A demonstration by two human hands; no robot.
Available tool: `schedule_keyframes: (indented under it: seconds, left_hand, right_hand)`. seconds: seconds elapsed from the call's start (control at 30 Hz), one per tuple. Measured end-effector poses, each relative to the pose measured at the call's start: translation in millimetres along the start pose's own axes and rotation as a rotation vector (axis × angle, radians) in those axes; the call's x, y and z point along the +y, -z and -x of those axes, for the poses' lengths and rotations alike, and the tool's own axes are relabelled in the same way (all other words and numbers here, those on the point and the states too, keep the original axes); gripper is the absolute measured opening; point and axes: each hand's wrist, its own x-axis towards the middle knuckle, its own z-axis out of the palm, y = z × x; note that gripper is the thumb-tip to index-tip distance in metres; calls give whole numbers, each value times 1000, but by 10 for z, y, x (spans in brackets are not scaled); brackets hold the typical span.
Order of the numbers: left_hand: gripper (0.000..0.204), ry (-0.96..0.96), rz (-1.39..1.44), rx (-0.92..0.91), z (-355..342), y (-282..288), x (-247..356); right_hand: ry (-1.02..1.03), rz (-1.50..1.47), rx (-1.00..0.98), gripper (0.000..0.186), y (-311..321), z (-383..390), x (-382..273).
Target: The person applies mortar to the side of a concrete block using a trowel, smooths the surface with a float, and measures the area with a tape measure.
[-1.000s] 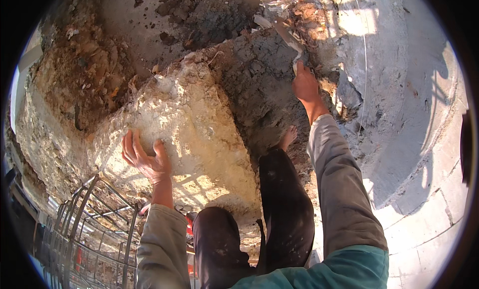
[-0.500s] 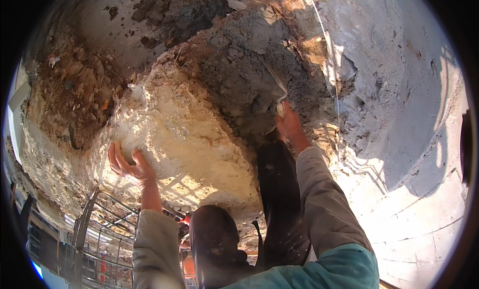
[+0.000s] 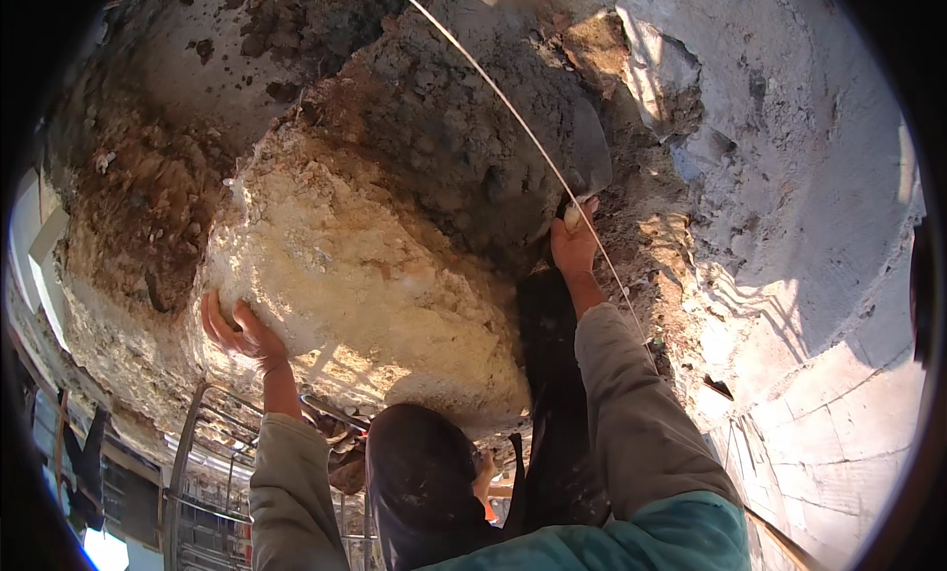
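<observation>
Beyond the knees (image 3: 419, 448), the right hand (image 3: 573, 248) reaches forward, fingers wrapped round a trowel (image 3: 592, 147), its smooth grey blade over dark, lumpy mud (image 3: 464, 122). The left hand (image 3: 247, 336), wrist bent, sets loosely curled, parted fingers against the edge of a rough, crumbly, pale yellow rock (image 3: 365, 290).

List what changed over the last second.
Right hand drew the trowel back, toward the view's lower edge, turning its broad face into view. String shifted left in view, now crossing the grey mortar. Trowel still gripped; left hand still open at the pale rock.
</observation>
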Motion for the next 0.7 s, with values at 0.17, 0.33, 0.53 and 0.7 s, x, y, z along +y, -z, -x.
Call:
schedule_keyframes:
  seconds: [0.17,0.33,0.53,0.7]
  left_hand:
    - [40,53,24,-29,-24,-27,19]
    - [43,26,5,-22,27,2,-66]
    - [44,79,9,-35,1,5,-10]
    - [44,90,18,-4,11,-9,-50]
  right_hand:
    - [-244,-157,-317,33,-545,57,-290]
    - [-338,-312,-510,19,-655,109,-566]
    - [-280,-257,-825,22,-728,-243,-829]
    - [-340,-362,-971,17,-643,-361,-1039]
